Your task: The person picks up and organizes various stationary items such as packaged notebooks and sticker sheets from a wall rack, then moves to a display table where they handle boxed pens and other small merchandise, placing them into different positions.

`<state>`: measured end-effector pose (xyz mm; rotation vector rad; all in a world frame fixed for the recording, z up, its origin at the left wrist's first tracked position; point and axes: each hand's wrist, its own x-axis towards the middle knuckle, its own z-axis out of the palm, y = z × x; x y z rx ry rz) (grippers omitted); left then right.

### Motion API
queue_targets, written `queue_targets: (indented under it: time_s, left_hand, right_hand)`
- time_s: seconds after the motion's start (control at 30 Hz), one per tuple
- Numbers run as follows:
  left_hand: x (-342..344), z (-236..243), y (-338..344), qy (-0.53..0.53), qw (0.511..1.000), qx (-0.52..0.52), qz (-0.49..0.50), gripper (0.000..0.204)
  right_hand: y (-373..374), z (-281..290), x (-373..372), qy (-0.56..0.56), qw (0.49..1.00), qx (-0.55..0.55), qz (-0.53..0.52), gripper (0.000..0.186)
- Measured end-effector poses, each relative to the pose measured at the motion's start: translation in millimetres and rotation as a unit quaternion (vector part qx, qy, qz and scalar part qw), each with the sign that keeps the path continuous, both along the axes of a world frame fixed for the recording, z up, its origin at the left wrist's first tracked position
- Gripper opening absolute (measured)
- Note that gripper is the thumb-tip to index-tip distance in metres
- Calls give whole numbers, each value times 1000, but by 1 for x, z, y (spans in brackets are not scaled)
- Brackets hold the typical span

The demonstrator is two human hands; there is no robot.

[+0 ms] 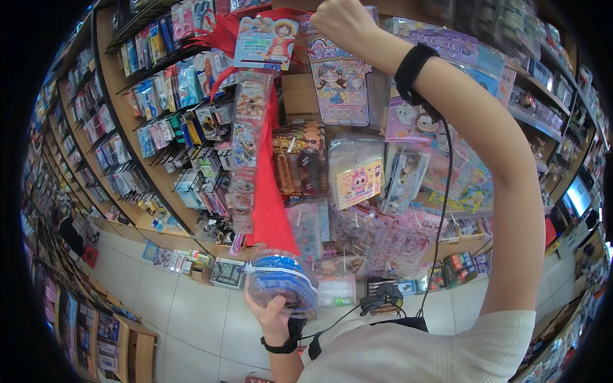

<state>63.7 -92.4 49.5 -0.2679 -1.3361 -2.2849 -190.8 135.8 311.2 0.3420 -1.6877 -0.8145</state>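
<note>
My left hand (271,316) is wrapped round a clear plastic zip pouch (284,281) with blue round-edged contents, its thumb pressed on the near side. My right hand (341,24) is raised high at the top of the rack, fingers curled closed; whatever lies inside them is hidden. Just below that fist hangs a purple cartoon card pack (338,83). To its left, a blue header card (265,42) tops a long strip of small clear packs (248,153). Bright red cloth (271,204) hangs beside the strip, its lower end reaching down to the pouch.
Clear bags and a yellow cartoon pack (359,182) hang in front of me. Left, tall racks of hooks carry blister packs (147,96). Boxes (227,273) line the low ledge above the tiled floor (191,319). A black cable (442,210) runs down from my right wristband (415,70).
</note>
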Motion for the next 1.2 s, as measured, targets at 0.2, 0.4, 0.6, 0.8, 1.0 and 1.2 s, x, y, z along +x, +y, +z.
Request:
queue_targets:
  time_s: [0.2, 0.4, 0.6, 0.8, 1.0, 1.2]
  left_hand:
    - [8, -17, -25, -34, 999, -28, 17, 75]
    - [7, -19, -28, -33, 999, -25, 26, 74]
    - [6, -13, -21, -42, 999, -31, -8, 74]
    - [7, -12, -14, -34, 999, -33, 5, 69]
    - [8, -10, -16, -68, 996, -17, 62, 59]
    - [38, -16, 0, -131, 985, -95, 53, 61]
  right_hand:
    - [0, 11, 0, -19, 1000, 0, 2, 12]
    - [1, 8, 5, -34, 999, 24, 14, 11]
    - [5, 14, 24, -58, 998, -7, 7, 9]
    - [13, 9, 70, 42, 915, -224, 334, 18]
    - [-10, -127, 132, -230, 792, -282, 491, 11]
    - [-31, -263, 183, -650, 427, -345, 525, 23]
